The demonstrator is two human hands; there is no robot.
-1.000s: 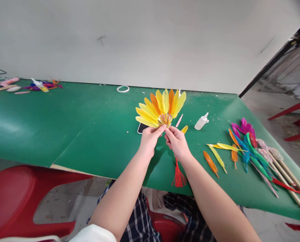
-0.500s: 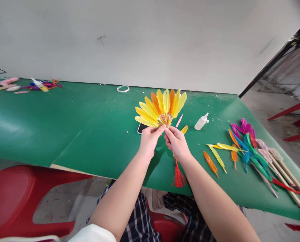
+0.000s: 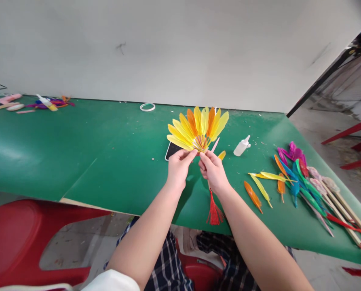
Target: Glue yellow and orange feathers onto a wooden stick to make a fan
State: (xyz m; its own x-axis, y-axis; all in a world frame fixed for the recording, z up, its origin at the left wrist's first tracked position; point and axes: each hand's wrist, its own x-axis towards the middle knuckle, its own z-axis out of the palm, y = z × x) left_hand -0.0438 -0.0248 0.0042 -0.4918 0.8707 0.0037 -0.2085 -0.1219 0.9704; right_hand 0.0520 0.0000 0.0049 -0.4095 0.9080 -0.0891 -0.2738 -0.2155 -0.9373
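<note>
Yellow and orange feathers spread out as a feather fan (image 3: pixel 198 127) above the table, their quills meeting at the base. My left hand (image 3: pixel 180 163) pinches the fan's base from the left, thumb on top. Close beside it, my right hand (image 3: pixel 212 167) is closed on the base from the right. A red tassel (image 3: pixel 214 212) hangs below my right hand. Partly covered by the fan and my left hand, a dark phone (image 3: pixel 172 150) lies on the table. A yellow feather (image 3: pixel 222 155) and a pink strip (image 3: pixel 216 144) lie just beyond my right hand.
On the green table (image 3: pixel 122 161) stands a white glue bottle (image 3: pixel 242 146). Loose yellow and orange feathers (image 3: pixel 260 190), colourful feathers (image 3: pixel 298 178) and wooden sticks (image 3: pixel 339 206) lie to the right. A tape roll (image 3: pixel 147 107) is near the wall; a red chair (image 3: pixel 13 238) stands left.
The fan has shifted slightly to the right and tilted a little clockwise, uncovering more of the phone. Both hands keep their hold at its base.
</note>
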